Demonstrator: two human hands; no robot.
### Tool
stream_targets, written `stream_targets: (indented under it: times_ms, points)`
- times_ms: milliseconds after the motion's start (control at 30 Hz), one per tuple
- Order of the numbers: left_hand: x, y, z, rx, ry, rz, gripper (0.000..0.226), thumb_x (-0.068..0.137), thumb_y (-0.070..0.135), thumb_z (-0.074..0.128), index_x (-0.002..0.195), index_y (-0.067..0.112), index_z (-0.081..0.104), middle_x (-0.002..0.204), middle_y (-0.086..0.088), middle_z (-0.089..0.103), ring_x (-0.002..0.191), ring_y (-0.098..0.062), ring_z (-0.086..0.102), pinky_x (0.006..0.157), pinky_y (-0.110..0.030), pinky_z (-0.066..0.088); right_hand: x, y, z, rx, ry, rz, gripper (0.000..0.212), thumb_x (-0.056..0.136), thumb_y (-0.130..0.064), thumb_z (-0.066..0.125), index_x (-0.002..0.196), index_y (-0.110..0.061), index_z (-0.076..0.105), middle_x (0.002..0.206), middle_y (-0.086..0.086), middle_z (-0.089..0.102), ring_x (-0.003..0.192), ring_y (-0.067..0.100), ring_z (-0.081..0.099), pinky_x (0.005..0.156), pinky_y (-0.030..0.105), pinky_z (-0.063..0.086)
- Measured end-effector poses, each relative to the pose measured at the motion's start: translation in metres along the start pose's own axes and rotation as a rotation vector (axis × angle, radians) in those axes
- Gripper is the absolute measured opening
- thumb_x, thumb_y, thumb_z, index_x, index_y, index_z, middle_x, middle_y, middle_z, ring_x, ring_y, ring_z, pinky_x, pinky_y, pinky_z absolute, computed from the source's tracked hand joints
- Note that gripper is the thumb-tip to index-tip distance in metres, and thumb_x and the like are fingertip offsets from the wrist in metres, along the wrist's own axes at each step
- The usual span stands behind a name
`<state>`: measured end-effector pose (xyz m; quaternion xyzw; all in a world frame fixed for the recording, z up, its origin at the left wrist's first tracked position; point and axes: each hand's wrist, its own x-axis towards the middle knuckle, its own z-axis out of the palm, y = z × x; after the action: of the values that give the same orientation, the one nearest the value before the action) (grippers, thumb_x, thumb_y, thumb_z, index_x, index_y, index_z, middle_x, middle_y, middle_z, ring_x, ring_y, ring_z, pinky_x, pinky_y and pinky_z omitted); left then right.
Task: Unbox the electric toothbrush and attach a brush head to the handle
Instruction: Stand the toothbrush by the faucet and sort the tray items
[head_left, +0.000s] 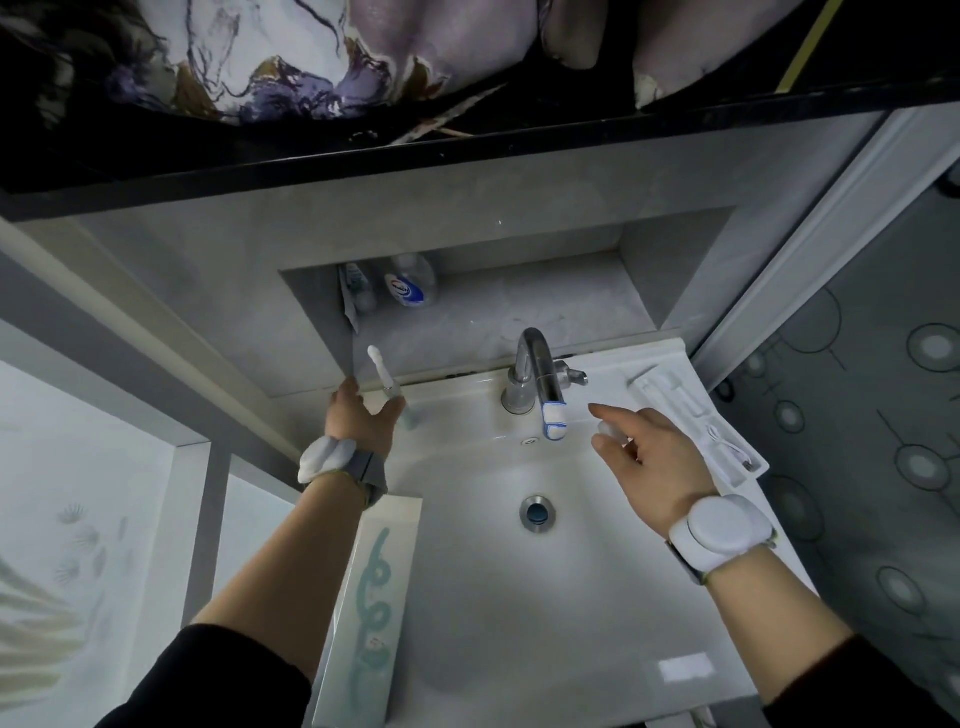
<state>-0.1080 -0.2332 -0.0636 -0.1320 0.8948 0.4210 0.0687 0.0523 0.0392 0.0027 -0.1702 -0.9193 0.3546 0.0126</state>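
My left hand (358, 413) grips the electric toothbrush (387, 382) at the sink's back left corner, holding it upright. A white brush head sits on top of the pale green handle. My right hand (644, 447) hovers over the basin to the right of the tap, fingers spread, with a small white piece (607, 429) pinched near the fingertips. What that piece is I cannot tell. The white inner tray (696, 421) of the packaging lies on the sink's right rim with a few small parts left in it. The box lid (374, 613) with green print lies on the left rim.
A chrome tap (535, 379) with a white and blue tip stands at the back of the white sink (519, 649). The drain (537, 512) is in the middle. Two bottles (410, 286) stand in a grey wall niche. A mirror is above.
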Motion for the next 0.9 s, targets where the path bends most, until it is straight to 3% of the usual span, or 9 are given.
stream_targets:
  times_ms: [133,267,533,733,900]
  points:
    - [-0.047,-0.005,0.016,0.036,0.155,-0.099,0.079,0.083,0.037,0.065,0.145,0.008,0.026,0.147,-0.018,0.034,0.131,-0.038,0.037,0.106,-0.049,0.035,-0.001,0.017,-0.01,-0.005,-0.015,0.004,0.037,0.092,-0.027,0.054,0.128,-0.031,0.055,0.104,0.003,0.058,0.08,0.019,0.058,0.085,0.027,0.045]
    - [-0.108,-0.001,0.06,0.081,0.232,-0.012,0.073,0.08,0.03,0.068,0.141,0.009,0.033,0.141,-0.018,0.04,0.126,-0.039,0.042,0.102,-0.053,0.033,0.004,0.048,-0.027,-0.055,-0.017,0.001,0.037,0.092,-0.027,0.053,0.129,-0.03,0.055,0.104,0.005,0.057,0.078,0.017,0.055,0.084,0.028,0.046]
    - [-0.166,0.031,0.154,0.195,-0.094,0.146,0.054,0.081,0.03,0.066,0.131,0.019,0.048,0.13,-0.007,0.05,0.115,-0.03,0.051,0.093,-0.045,0.041,0.026,0.107,-0.051,-0.123,-0.068,0.04,0.038,0.093,-0.031,0.05,0.131,-0.032,0.051,0.107,0.005,0.054,0.089,0.02,0.056,0.081,0.025,0.042]
    - [-0.161,0.072,0.218,0.255,-0.27,0.311,0.045,0.083,0.035,0.061,0.126,0.024,0.053,0.127,-0.003,0.052,0.114,-0.027,0.05,0.093,-0.037,0.042,0.044,0.145,-0.068,-0.13,-0.103,0.053,0.037,0.092,-0.023,0.051,0.129,-0.027,0.054,0.11,0.009,0.055,0.095,0.028,0.058,0.085,0.031,0.047]
    - [-0.139,0.105,0.258,0.3,-0.377,0.327,0.04,0.086,0.035,0.059,0.124,0.023,0.056,0.128,-0.005,0.052,0.116,-0.029,0.05,0.096,-0.037,0.043,0.056,0.167,-0.075,-0.092,-0.126,0.081,0.037,0.092,-0.019,0.05,0.128,-0.025,0.055,0.116,0.01,0.054,0.098,0.028,0.058,0.087,0.027,0.045]
